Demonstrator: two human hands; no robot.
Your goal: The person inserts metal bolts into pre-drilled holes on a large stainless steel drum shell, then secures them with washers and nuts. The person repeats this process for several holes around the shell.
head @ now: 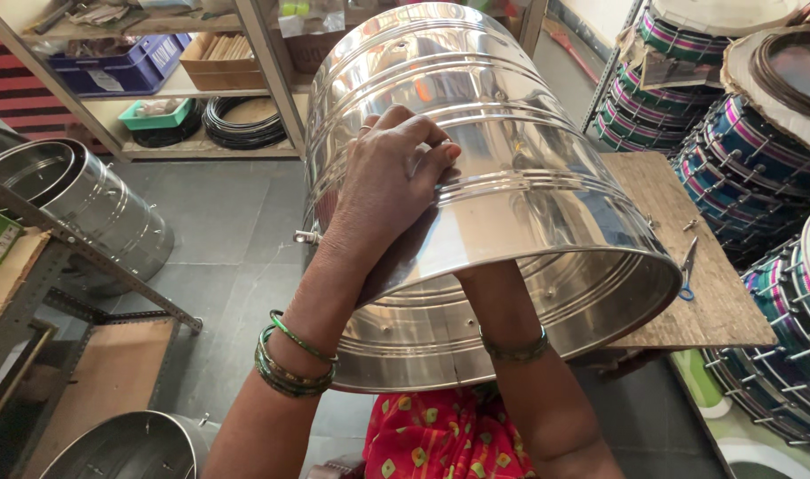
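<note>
A bare steel drum shell (511, 177), no skins fitted, is steadied by the left hand (391, 177) spread flat outside it, while the right hand, reaching inside, is hidden, grip unknowable.

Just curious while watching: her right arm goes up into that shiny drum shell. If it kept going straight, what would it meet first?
The right hand is hidden inside the steel drum shell; probably the shell's inner wall, though depth is unclear.

Right hand reaching inside the steel drum shell (511, 204), hidden past the wrist so its grip cannot be told, finished drums (759, 168) right of the shell cut by the frame edge, second shell (121, 448) below-left cropped at the bottom
</note>
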